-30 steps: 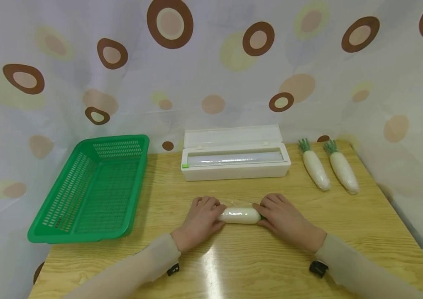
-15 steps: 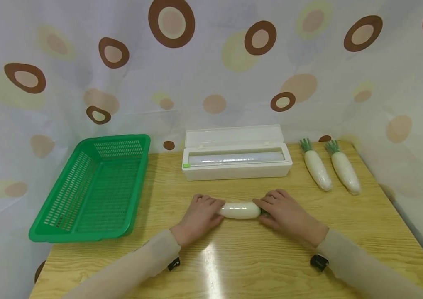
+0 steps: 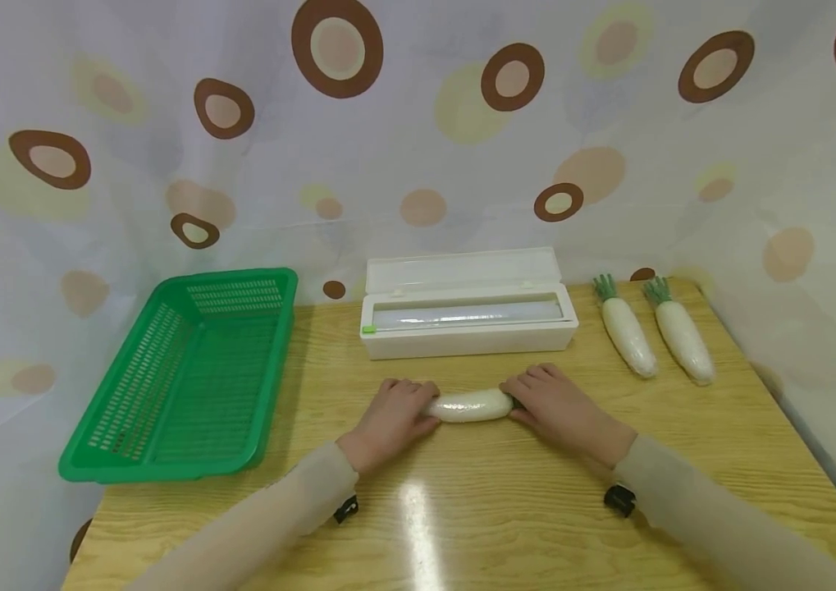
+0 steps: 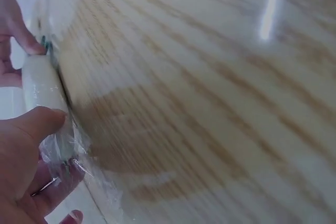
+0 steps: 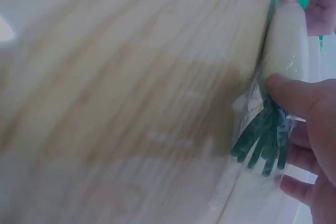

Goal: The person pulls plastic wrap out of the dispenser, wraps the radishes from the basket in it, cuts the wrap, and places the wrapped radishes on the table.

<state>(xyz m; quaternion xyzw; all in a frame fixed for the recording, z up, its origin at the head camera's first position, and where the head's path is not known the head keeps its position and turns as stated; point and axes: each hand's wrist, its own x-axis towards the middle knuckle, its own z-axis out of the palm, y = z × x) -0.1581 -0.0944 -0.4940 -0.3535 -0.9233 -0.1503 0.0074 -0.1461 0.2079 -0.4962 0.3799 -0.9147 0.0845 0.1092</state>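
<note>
A white radish [image 3: 471,406] lies crosswise on the table, with clear plastic film around it. My left hand [image 3: 395,420] grips its tapered end, thumb on top, as the left wrist view shows; loose film [image 4: 79,145] bunches past that end. At the leafy end, my right hand [image 3: 561,413] holds the radish between thumb and fingers. Green leaf stubs [image 5: 262,137] fan out under the film in the right wrist view. Behind the hands stands a white film dispenser [image 3: 469,341], its lid raised and a roll of film [image 3: 465,315] inside.
Two film-wrapped radishes, one nearer [image 3: 628,336] and one farther right [image 3: 683,341], lie at the back right of the wooden table [image 3: 506,509]. A green plastic basket [image 3: 262,410] stands on the left. A patterned curtain [image 3: 418,148] hangs behind the table.
Both hands have shifted a little away from the body, and the radish between them has moved the same way. The dispenser, basket and other radishes stay where they were.
</note>
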